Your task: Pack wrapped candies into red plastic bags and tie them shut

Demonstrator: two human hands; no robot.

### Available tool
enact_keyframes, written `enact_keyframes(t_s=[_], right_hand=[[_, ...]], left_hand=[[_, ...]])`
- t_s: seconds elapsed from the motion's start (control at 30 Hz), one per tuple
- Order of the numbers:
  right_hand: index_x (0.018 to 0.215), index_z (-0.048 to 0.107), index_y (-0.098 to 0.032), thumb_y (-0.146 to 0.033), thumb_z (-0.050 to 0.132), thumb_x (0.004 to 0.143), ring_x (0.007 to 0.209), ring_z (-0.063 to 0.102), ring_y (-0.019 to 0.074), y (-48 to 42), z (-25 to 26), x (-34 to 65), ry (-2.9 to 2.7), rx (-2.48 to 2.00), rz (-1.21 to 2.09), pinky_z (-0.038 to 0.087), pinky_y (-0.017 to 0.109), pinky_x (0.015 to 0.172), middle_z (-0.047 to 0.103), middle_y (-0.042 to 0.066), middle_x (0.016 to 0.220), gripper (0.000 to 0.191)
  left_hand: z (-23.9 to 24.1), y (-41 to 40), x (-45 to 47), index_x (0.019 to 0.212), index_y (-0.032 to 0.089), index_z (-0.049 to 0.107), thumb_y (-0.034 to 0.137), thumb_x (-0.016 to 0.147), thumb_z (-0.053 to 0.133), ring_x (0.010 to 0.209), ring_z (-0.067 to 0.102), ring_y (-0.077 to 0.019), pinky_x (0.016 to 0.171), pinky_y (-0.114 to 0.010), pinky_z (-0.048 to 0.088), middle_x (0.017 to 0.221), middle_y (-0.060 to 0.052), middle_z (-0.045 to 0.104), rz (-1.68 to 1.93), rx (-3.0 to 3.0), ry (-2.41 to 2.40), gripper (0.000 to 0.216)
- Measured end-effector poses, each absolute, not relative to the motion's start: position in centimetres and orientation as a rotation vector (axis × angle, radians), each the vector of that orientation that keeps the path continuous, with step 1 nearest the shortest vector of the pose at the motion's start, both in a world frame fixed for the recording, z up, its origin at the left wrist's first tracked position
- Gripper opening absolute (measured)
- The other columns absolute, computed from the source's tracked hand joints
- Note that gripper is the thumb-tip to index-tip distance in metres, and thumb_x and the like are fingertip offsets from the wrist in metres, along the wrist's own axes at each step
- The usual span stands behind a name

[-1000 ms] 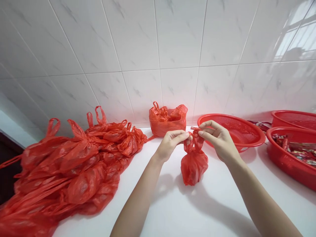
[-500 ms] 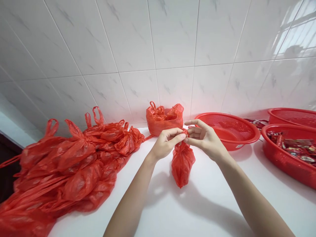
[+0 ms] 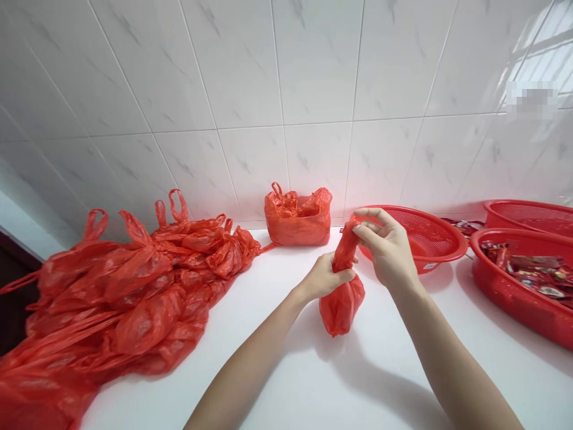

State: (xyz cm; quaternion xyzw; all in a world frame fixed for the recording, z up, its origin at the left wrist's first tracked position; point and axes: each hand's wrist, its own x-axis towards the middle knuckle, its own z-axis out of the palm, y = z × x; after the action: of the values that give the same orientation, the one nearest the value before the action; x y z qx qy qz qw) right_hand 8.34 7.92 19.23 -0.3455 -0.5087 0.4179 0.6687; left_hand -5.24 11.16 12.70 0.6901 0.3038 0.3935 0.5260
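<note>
A small filled red plastic bag [image 3: 342,304] hangs between my hands over the white table. My left hand [image 3: 327,276] is wrapped round its gathered neck, just above the bulging lower part. Higher up, my right hand [image 3: 387,242] pinches the top end of the bag between thumb and fingers, so the neck is drawn up in a twist. What lies inside the bag is hidden by the plastic.
Many filled red bags lie in a heap [image 3: 147,292] at the left. A larger red bag [image 3: 298,230] stands against the tiled wall. Behind my right hand is a red plastic basket [image 3: 436,251]; another basket [image 3: 505,278] at the right holds wrapped packets [image 3: 537,269].
My left hand has slid down from the bag's top to grip its neck. My right hand has moved slightly up and right, drawing the top end upward.
</note>
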Motion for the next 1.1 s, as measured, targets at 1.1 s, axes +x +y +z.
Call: enact_keyframes(t_s=[1.1], right_hand=[[0.109,0.065,-0.021,-0.039,0.078,0.078,0.084,0.072,0.0226,6.2,21.1,10.6,-1.421,-0.836,0.784,0.058,0.045,0.088,0.074,0.005,0.089,0.039]], left_hand=[[13.7,11.2,-11.0,0.089,0.015,0.073,0.037,0.076,0.077,0.099,0.069,-0.0263,0.093,-0.038,0.052,0.098,-0.009,0.076,0.985,1.723,0.753,0.027]])
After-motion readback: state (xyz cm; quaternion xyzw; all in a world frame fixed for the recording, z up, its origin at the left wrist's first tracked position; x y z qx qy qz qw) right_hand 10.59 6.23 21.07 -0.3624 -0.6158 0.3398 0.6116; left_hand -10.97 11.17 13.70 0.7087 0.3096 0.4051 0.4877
